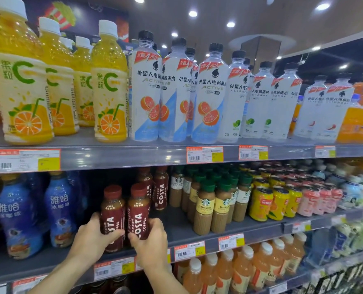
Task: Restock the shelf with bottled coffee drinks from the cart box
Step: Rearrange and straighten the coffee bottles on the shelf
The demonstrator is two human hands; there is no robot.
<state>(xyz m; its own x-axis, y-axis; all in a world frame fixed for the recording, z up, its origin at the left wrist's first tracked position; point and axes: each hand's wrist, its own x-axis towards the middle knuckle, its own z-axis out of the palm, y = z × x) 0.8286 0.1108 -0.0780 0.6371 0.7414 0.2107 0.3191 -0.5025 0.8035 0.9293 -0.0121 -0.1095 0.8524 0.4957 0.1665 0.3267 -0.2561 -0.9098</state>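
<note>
Two dark red Costa Coffee bottles stand upright side by side at the front of the middle shelf (pixel 197 232). My left hand (pixel 91 240) grips the left bottle (pixel 112 211) around its lower half. My right hand (pixel 153 242) wraps the lower part of the right bottle (pixel 138 211). Further back on the same shelf stand two more Costa bottles (pixel 160 189). The cart box is out of view.
Blue iced-coffee bottles (pixel 59 209) stand left of my hands, Starbucks latte bottles (pixel 212 204) to the right, then yellow and pink cans (pixel 282 200). Orange juice and white electrolyte-water bottles fill the shelf above. Peach-coloured drinks (pixel 240 270) line the shelf below.
</note>
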